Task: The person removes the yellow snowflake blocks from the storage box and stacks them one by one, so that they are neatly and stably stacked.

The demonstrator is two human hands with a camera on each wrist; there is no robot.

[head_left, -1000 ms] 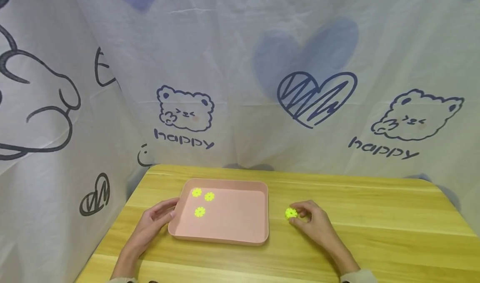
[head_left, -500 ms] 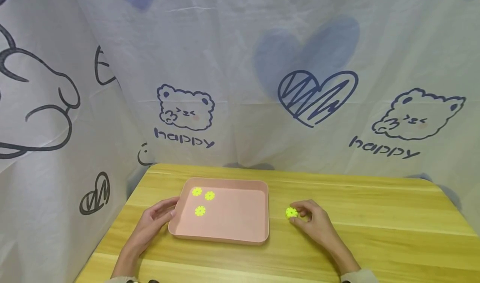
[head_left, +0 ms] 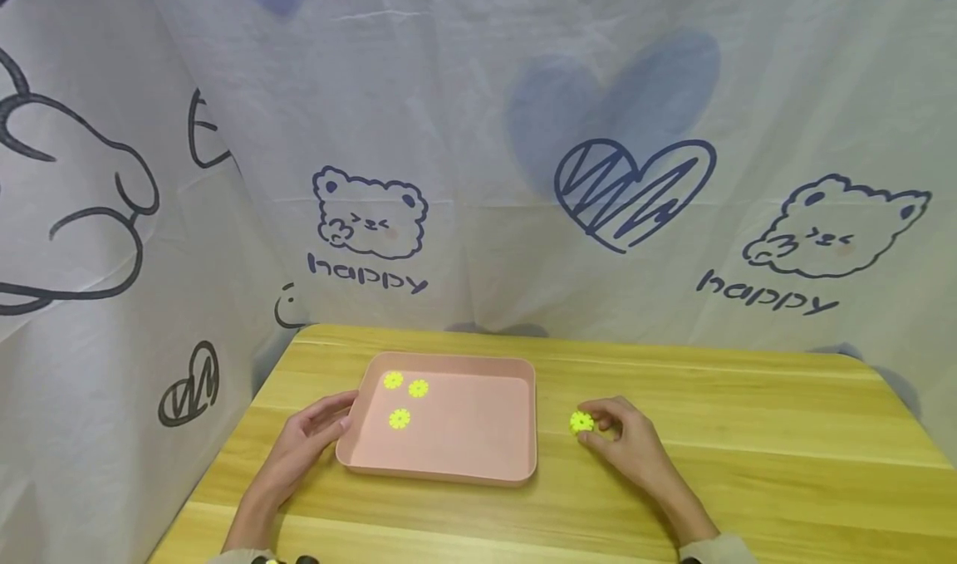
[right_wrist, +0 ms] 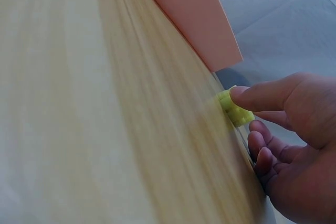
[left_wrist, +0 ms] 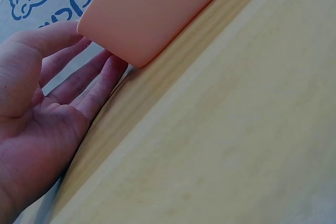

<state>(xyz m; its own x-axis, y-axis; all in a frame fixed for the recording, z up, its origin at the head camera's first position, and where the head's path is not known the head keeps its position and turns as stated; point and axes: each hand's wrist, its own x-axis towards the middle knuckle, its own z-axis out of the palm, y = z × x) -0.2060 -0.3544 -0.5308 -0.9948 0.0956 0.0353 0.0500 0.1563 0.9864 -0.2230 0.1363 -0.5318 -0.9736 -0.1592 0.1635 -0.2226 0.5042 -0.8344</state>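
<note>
A pink tray [head_left: 478,431] lies on the wooden table, with three yellow-green snowflake discs [head_left: 399,419] flat in its left half. My left hand [head_left: 302,439] holds the tray's left side; in the left wrist view the thumb is at the rim and the other fingers [left_wrist: 113,74] reach the wall's lower edge. To the right of the tray, my right hand [head_left: 624,439] pinches a small stack of snowflake discs [head_left: 581,422] between thumb and fingers. This stack [right_wrist: 235,107] looks several discs thick in the right wrist view, right at the tabletop.
The wooden table [head_left: 748,431] reaches back to a white cloth [head_left: 463,132] printed with hearts, bears and lettering. More of this cloth hangs along the table's left side. A gap of bare tabletop [head_left: 552,456] lies between the tray and the right hand.
Both hands and the tray keep their places, and the right hand's pinch on the disc stack is the same. Only the head view has shifted very slightly.
</note>
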